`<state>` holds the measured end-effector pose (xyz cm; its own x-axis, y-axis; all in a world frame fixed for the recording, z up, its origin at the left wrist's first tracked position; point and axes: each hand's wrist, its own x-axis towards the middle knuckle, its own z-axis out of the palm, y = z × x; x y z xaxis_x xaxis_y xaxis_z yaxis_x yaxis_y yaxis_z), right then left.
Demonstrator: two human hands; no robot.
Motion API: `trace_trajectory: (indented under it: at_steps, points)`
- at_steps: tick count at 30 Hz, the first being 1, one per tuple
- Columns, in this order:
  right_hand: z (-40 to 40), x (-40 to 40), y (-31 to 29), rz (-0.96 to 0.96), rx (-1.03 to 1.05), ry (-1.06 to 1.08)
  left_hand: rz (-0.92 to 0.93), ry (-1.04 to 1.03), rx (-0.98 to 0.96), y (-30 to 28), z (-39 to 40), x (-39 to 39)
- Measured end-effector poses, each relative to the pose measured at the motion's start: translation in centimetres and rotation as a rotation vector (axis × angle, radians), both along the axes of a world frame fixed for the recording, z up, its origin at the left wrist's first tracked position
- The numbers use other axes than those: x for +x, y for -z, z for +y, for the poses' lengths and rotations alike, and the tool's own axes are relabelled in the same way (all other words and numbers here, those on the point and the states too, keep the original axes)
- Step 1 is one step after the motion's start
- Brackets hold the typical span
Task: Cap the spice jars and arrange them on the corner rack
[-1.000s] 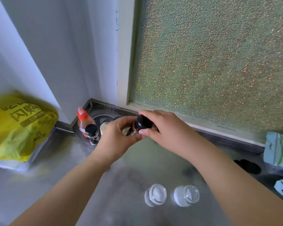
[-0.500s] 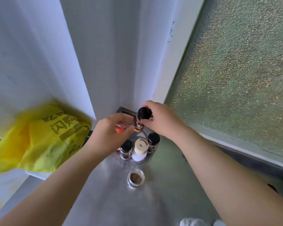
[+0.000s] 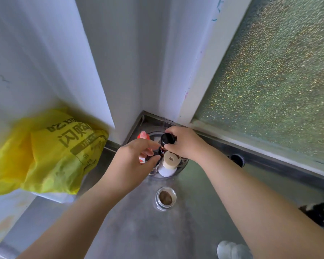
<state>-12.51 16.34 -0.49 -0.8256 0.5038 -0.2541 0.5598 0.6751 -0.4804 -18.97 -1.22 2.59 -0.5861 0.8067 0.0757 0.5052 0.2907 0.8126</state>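
Two hands meet over the round corner rack (image 3: 181,168), which sits in the far corner of the steel counter (image 3: 138,230) where the white wall meets the frosted window (image 3: 279,81). Your right hand (image 3: 187,143) curls thumb and fingers round the black cap of a dark spice jar (image 3: 166,140), held above the rack with its long axis roughly upright, cap toward you. Your left hand (image 3: 133,163) pinches at the lower part of the same jar, though your fingers hide just where they touch.

Crowding the rack around it are a red-capped bottle (image 3: 143,136) at the back left, partly behind your left hand, and a white jar with a beige lid (image 3: 169,162) at the front edge, just below the held jar. An uncapped glass jar (image 3: 166,198) of brown powder stands upright on the counter just in front of the rack, mouth up.

Left of the rack, a yellow plastic bag (image 3: 45,154) carries green Chinese print, seen upside down, with "闪购" legible; the held jar's label is too blurred to read.
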Motion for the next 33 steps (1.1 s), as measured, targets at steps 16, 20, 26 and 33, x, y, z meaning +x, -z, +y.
trace_trajectory:
  at_steps: [16,20,26,33]
  points:
    - [6.9,19.0,2.1,-0.138,0.094,0.357,-0.035,0.29,0.011,1.6,5.3,11.6]
    - [8.0,19.0,5.8,-0.174,0.093,0.27,-0.055,0.286,-0.052,3.3,4.0,12.7]
    - [8.5,17.6,7.7,-0.085,0.178,0.38,-0.077,0.218,-0.114,4.7,2.4,13.2]
    - [8.0,19.5,5.6,-0.006,0.1,0.382,-0.067,0.198,-0.113,4.1,2.7,14.5]
